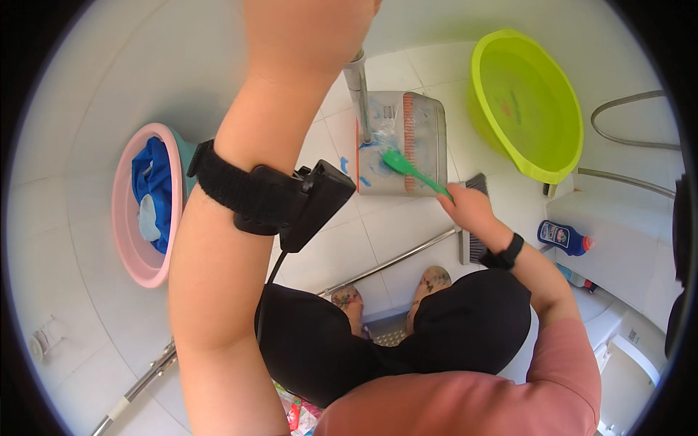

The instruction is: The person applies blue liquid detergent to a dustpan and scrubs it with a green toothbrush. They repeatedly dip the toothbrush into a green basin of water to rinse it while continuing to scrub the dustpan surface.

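In my right hand [471,207] is the handle of a green plastic brush [406,164], its head resting on a grey dustpan [428,125] with an orange comb strip. Blue liquid and whitish wet streaks smear the pan's surface around the brush head. A metal pole [357,87] rises from the dustpan to my left hand [313,30], which grips it at the top edge of the view; the fingers there are mostly hidden or cut off. Blue spots lie at the pan's left edge and on the tile beside it.
A lime-green basin [474,82] leans at the right wall. At left, a pink basin [121,218] holds blue cloth [158,174]. A broom [464,248] lies before my feet, its pole crossing the floor. A blue bottle [561,237] stands right, near grey hoses [627,180].
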A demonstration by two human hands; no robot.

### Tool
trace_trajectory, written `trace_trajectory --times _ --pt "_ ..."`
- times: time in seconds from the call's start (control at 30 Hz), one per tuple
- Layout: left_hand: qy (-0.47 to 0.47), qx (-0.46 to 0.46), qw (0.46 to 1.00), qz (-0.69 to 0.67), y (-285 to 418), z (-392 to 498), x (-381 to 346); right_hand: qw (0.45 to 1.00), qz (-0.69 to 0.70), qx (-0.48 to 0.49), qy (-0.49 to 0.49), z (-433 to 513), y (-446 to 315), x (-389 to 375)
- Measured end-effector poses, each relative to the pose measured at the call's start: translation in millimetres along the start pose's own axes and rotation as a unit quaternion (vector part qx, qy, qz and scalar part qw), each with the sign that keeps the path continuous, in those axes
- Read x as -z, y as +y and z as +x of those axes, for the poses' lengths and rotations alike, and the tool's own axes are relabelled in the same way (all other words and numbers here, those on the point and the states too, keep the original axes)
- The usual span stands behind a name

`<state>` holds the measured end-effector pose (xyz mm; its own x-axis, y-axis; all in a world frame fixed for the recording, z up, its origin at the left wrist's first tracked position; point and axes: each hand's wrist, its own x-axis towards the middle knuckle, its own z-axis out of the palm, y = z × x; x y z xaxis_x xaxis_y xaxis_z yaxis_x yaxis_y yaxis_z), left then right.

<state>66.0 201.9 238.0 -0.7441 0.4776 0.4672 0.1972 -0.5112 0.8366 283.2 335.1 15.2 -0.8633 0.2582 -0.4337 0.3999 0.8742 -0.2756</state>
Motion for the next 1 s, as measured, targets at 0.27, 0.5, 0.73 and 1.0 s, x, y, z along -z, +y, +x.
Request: trace_trajectory --times 0.27,0.5,0.73,1.0 --pt "-0.002 0.020 1.000 -0.015 -5.8 3.1 2.7 0.989 -0.011 0.150 0.012 33.3 -62.2 -15.9" --pt "-0.018 0.000 1.000 -0.024 -7.9 1.4 4.3 0.987 -0.037 0.141 -0.066 109.9 -106.2 -55.9" --pt "-0.030 -0.099 0.995 -0.011 -11.5 -0.4 11.4 0.988 -0.005 0.142 -0.063 108.0 -111.1 -108.4" --pt "-0.030 -0.122 0.992 -0.010 -12.3 -1.0 13.1 0.955 -0.071 0.021 -0.289 46.1 -131.6 -64.0"
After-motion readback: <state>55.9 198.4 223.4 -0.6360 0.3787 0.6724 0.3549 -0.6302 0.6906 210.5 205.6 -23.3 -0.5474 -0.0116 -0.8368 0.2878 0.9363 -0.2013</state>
